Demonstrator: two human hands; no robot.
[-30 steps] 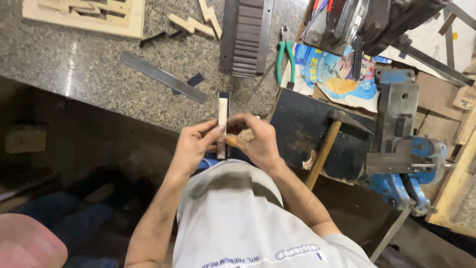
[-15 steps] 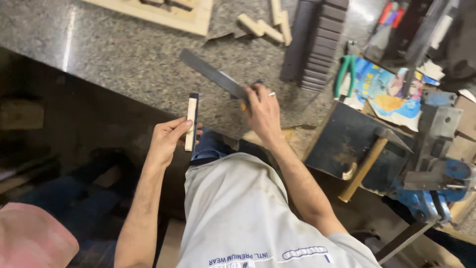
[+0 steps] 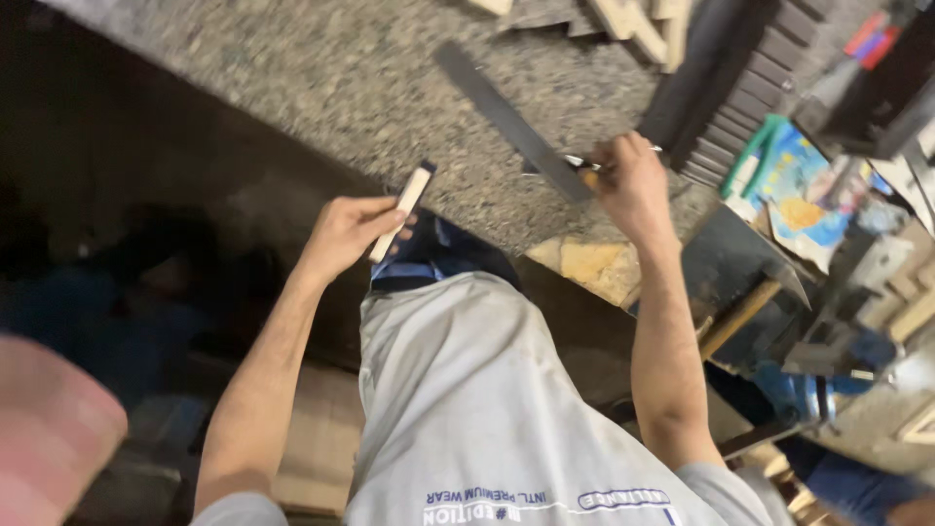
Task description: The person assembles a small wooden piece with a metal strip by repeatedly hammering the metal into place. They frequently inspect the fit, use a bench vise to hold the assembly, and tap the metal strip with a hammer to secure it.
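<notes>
Left hand (image 3: 346,232) grips a pale, dark-tipped wooden strip (image 3: 399,211) slanting up-right, right hand (image 3: 628,180) grips a long dark flat file (image 3: 511,122) lying diagonally on the speckled surface (image 3: 341,88).

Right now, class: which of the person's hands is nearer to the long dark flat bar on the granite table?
Right. The right hand grips the bar's near end; the left hand holds a small wooden strip off to its left.

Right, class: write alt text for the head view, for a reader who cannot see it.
Seen from above, a person's left hand holds a small pale wooden strip while the right hand grips a long dark flat file over a speckled stone worktop.
</notes>
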